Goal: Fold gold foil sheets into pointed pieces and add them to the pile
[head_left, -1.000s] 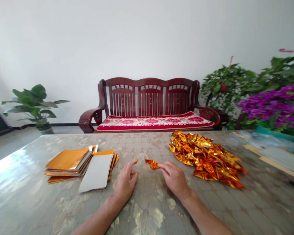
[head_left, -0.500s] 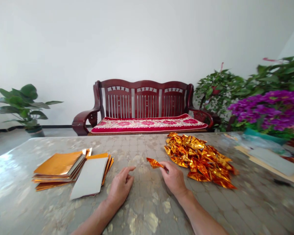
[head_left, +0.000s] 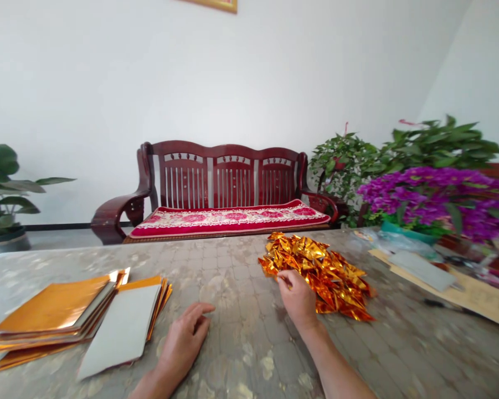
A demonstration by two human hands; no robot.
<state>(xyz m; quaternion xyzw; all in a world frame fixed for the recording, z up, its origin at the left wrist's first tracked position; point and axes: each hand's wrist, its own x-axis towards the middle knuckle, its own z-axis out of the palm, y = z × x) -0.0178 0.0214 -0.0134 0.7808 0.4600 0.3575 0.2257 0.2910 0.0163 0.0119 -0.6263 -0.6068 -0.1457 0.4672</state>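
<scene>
My right hand (head_left: pixel 297 293) is pinched at the left edge of a heap of folded gold foil pieces (head_left: pixel 332 271). Its fingertips hold a small folded foil piece against the heap. My left hand (head_left: pixel 183 343) lies on the table (head_left: pixel 232 266) with its fingers loosely stretched out and nothing in it. To the left of that hand is a stack of flat gold sheets (head_left: pixel 53 307). A second stack beside it has a grey-backed sheet (head_left: pixel 122 327) on top.
On the table's right side lie a grey sheet (head_left: pixel 419 269) on cardboard, a dark pen (head_left: pixel 440 303), and purple flowers (head_left: pixel 432 194) with green plants. A red wooden bench (head_left: pixel 216 183) stands beyond the table. A potted plant (head_left: pixel 0 194) is at far left.
My right hand carried the folded foil piece to the right, from the table's middle to the heap's edge. The view swung right. My left hand stayed resting on the table.
</scene>
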